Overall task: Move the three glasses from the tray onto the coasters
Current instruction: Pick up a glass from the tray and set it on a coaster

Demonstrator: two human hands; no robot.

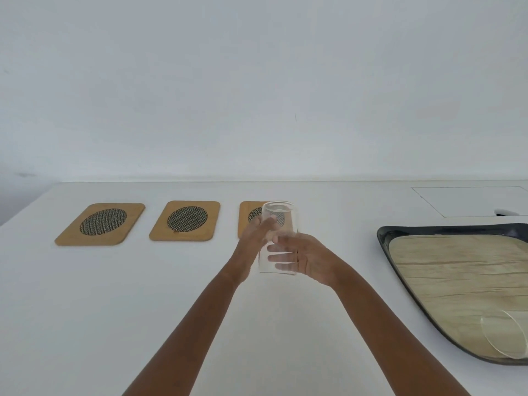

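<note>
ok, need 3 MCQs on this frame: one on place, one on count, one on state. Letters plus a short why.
1. Where is the tray relative to the coasters?
A. To their right
B. To their left
C. Underneath them

2. How many coasters show on the table?
A. One
B. Three
C. Five

3. What is the state of the held glass?
A. Lying on the tray
B. Standing on the left coaster
C. Held between both hands, in front of the right coaster

Answers:
1. A, the tray sits at the right edge, the coasters run left of it.
2. B, left coaster, middle coaster, right coaster.
3. C, the left hand and right hand grip it; a second glass lies on its side on the tray.
</note>
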